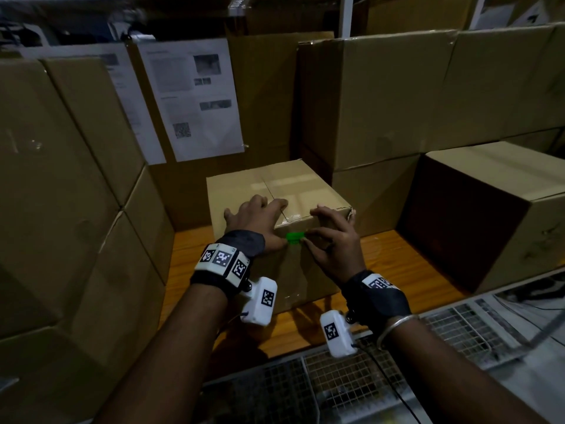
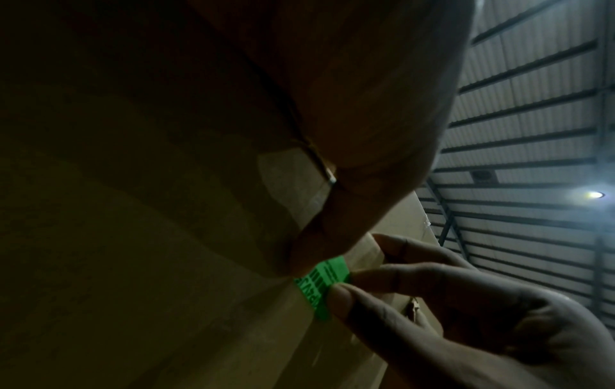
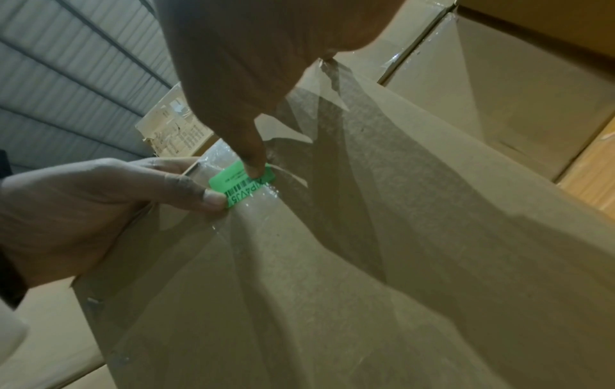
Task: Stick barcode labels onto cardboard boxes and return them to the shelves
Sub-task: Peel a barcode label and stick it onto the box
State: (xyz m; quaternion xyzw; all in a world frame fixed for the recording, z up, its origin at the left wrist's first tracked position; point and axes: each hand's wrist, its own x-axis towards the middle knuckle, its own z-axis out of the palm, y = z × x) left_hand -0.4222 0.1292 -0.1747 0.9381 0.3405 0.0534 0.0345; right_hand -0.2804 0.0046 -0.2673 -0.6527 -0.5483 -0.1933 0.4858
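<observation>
A small taped cardboard box [image 1: 275,185] stands on a wooden shelf board [image 1: 382,249]. A green barcode label [image 1: 295,237] lies on its front face just under the top edge, clear in the wrist views [image 2: 324,279] [image 3: 241,186]. My left hand [image 1: 256,218] lies spread on the box top, and its thumb presses the label's left end. My right hand [image 1: 333,240] has its fingers over the top edge, and its fingertips press the label's right end. In the right wrist view the label looks flat against the box [image 3: 332,263].
Large cardboard boxes are stacked at the left [image 1: 61,179], behind at the right [image 1: 397,96] and beside the small box at the right [image 1: 489,215]. Printed sheets [image 1: 195,96] hang on the back boxes. A wire-mesh basket [image 1: 336,387] sits below my forearms.
</observation>
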